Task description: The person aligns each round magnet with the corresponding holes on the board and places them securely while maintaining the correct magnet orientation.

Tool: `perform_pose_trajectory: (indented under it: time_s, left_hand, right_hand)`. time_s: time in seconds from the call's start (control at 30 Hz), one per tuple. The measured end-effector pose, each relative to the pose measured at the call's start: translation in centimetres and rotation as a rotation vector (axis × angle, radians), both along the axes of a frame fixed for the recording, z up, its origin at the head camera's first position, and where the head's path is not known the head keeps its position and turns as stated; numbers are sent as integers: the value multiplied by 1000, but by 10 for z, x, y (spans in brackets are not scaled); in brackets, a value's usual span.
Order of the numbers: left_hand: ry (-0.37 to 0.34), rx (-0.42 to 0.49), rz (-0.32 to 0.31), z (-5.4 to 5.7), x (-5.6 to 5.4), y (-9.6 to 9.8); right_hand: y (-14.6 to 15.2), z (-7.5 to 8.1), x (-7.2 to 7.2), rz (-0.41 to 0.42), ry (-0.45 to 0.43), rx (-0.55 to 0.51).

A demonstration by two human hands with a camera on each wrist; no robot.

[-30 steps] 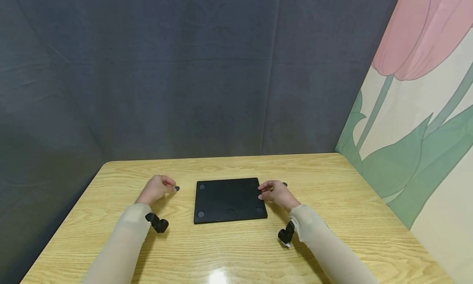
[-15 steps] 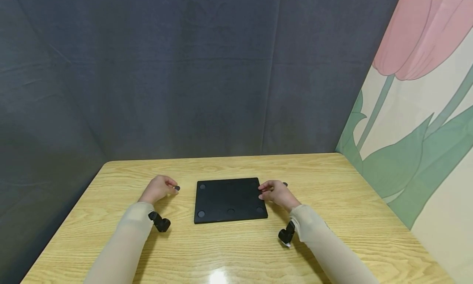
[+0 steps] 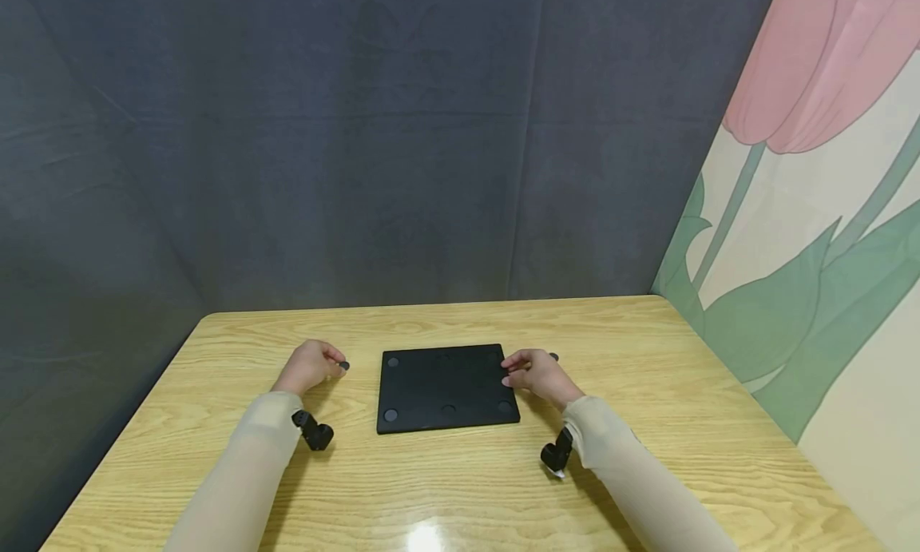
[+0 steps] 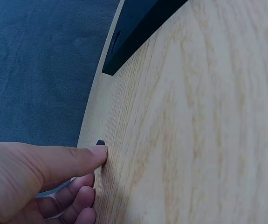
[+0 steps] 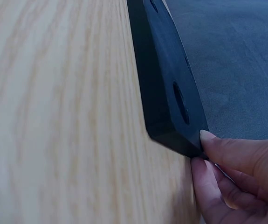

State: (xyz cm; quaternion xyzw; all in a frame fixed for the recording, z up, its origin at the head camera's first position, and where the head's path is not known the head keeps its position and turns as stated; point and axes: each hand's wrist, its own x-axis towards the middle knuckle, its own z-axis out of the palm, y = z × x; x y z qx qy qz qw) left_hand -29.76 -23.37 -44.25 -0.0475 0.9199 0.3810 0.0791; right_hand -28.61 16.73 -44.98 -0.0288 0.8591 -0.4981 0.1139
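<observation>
1. Your left hand (image 3: 307, 367) pinches a small dark disc (image 3: 344, 366); a loose fingertip hold could drop it.
2. Your right hand (image 3: 541, 375) pinches the black board (image 3: 446, 386), lying between both hands; sideways pull could skew it.

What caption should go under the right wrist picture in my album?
The right hand holds a black board by its edge on the table.

Blk board (image 3: 447, 386) w/ rd recesses (image 5: 181, 103) lies flat btwn sm. disc (image 3: 345, 366) in L hand (image 3: 309, 367) & 2nd disc (image 3: 554, 357).
</observation>
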Motion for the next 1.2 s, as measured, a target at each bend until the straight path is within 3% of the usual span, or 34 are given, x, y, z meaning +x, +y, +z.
perform_pose_trajectory:
  time_s: [0.9,1.2]
  left_hand:
    - [15,-31,11,-2,-1,4]
    - [45,-50,-23,9,3,17]
  right_hand:
    - [0,-1,-1,-8,-10,-5]
    - [0,-1,-1,-9,-12,-11]
